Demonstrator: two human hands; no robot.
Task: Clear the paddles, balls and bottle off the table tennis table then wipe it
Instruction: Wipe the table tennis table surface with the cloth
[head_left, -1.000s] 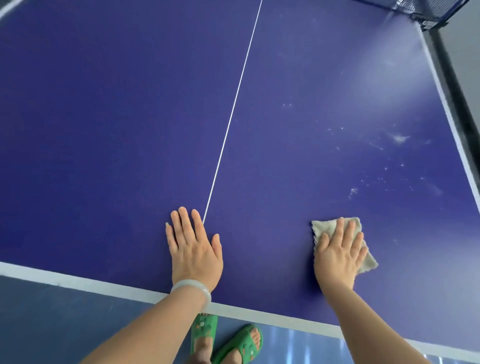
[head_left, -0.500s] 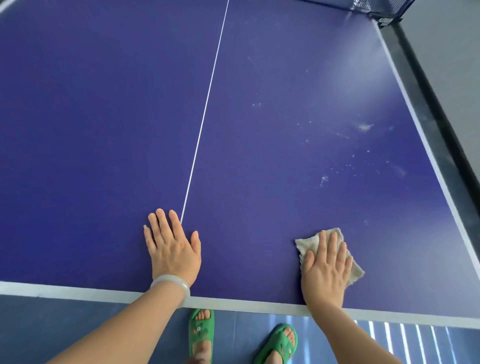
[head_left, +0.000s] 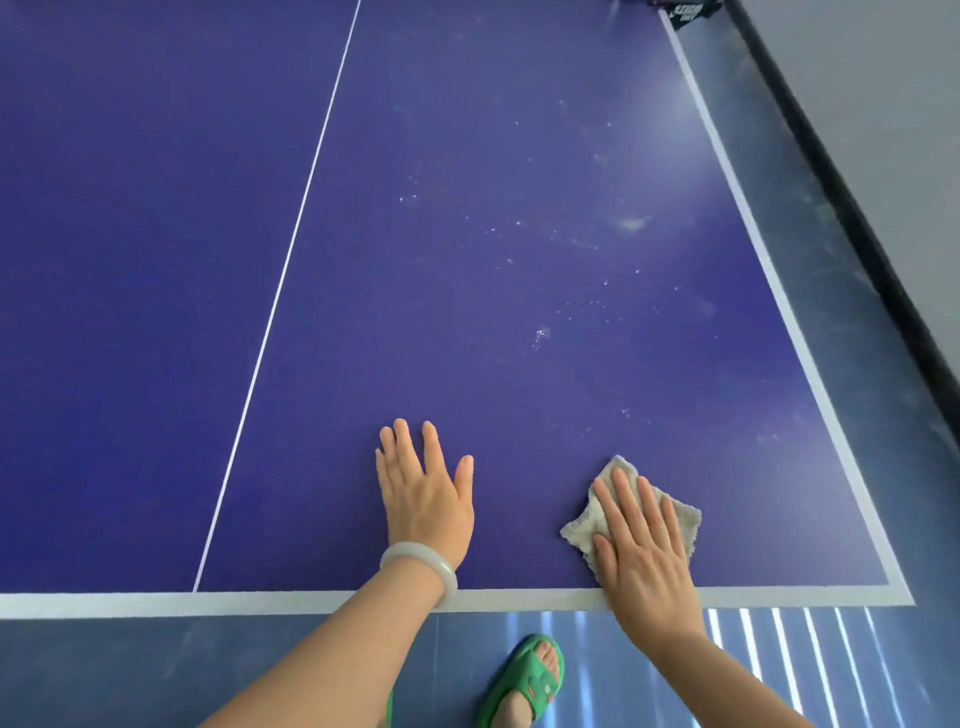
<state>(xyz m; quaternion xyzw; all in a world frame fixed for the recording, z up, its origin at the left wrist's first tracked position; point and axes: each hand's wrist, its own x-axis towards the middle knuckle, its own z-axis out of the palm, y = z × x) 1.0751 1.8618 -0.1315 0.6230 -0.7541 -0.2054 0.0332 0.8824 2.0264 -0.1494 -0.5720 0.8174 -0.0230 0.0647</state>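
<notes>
Left hand (head_left: 426, 499) palm-down on the table (head_left: 467, 260), fingers straight and slightly spread, holding nothing; placed just inside the white end line (head_left: 156, 603), between the centre line (head_left: 291, 249) and the cloth; pale bangle (head_left: 421, 566) at the wrist. Right hand (head_left: 641, 545) likewise flat, fingers straight, pressing the cloth (head_left: 577, 527) onto the playing surface; no curl or pinch visible, heel of the hand over the end line

Cloth: small pale towelling piece, rumpled, edges showing on either side of the fingers and ahead of the fingertips; lying on the surface toward the near right corner of the table, close to the end line. Judged light, soft and limp, with a nap more likely to drag than to skid on the matt top; nothing fragile about it. Best driven by a flat palm over its middle, as shown; a pinch at one corner likely to leave a trailing, folded remainder

Table top judged hard, stiff and flat. White specks (head_left: 543, 332) and a pale smear (head_left: 631, 223) scattered ahead and to the right of the cloth, well apart from it, apparently unwiped

Edges: end line and table edge directly beneath the right wrist; side line (head_left: 769, 260) and edge to the right of the cloth; dark net fitting (head_left: 685, 13) at the far right corner. Room for strokes forward toward the specks and leftward as far as the bracing hand; less to the right. Risk, as a judgement: cloth pushed past the side edge onto the floor (head_left: 779, 665), near the green sandal (head_left: 524, 680)
</notes>
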